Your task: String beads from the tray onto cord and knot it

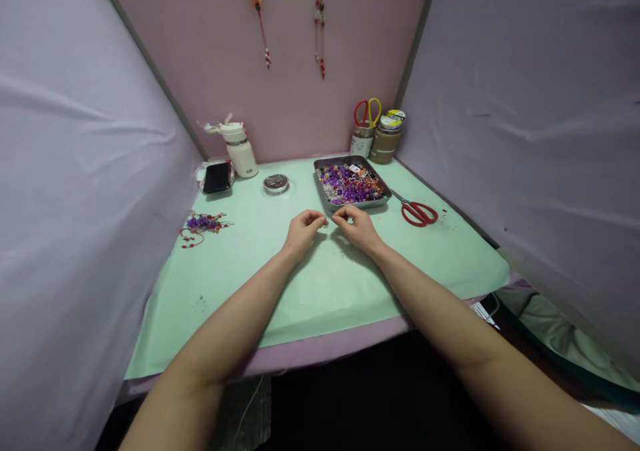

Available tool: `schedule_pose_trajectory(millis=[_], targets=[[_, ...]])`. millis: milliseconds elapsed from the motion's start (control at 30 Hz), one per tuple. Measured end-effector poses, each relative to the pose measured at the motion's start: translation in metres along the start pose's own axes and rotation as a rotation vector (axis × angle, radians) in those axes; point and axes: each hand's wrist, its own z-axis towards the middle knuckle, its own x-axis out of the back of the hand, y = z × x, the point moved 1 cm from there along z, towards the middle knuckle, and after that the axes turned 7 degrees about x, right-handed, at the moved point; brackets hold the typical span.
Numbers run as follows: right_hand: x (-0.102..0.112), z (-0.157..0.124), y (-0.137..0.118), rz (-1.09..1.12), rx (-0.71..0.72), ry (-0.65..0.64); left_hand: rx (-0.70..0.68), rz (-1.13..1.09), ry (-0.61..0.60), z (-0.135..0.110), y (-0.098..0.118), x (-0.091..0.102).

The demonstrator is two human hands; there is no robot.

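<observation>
My left hand [304, 230] is closed in a pinch, thumb against forefinger, just in front of the bead tray. Close beside it, my right hand [356, 226] is pinched too, and a narrow gap parts the two sets of fingertips. Whatever lies between the fingers is too small to name. The metal tray [377, 204] holds many purple, clear, orange and dark beads, with some thread and a small white piece on top. It stands right behind my right hand. Red-handled scissors [420, 214] lie to the right, their blades reaching the tray's corner.
A spool [276, 183], a phone [217, 178] and a cream bottle [241, 154] stand at back left. Finished beaded strings [204, 223] lie at left. A can with scissors [362, 141] and a brown jar [386, 143] stand at back right. Beaded cords [320, 31] hang on the wall.
</observation>
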Motion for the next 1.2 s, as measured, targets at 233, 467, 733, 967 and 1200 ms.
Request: schedule_pose_trajectory(millis=[233, 467, 733, 967, 1200], targets=[[-0.002, -0.002, -0.004, 0.023, 0.031, -0.048, 0.101, -0.11, 0.014, 0.005, -0.005, 0.002], [-0.004, -0.003, -0.006, 0.018, 0.036, -0.097, 0.064, -0.115, -0.006, 0.006, -0.003, 0.005], [-0.006, -0.003, -0.001, 0.152, -0.066, -0.098, -0.211, 0.151, -0.031, 0.0, 0.007, 0.007], [-0.009, -0.004, -0.005, 0.245, -0.121, -0.122, -0.268, 0.157, -0.01, -0.004, 0.007, 0.005], [-0.009, -0.004, -0.004, 0.272, -0.191, -0.116, -0.283, 0.153, -0.042, 0.0, 0.001, 0.005]])
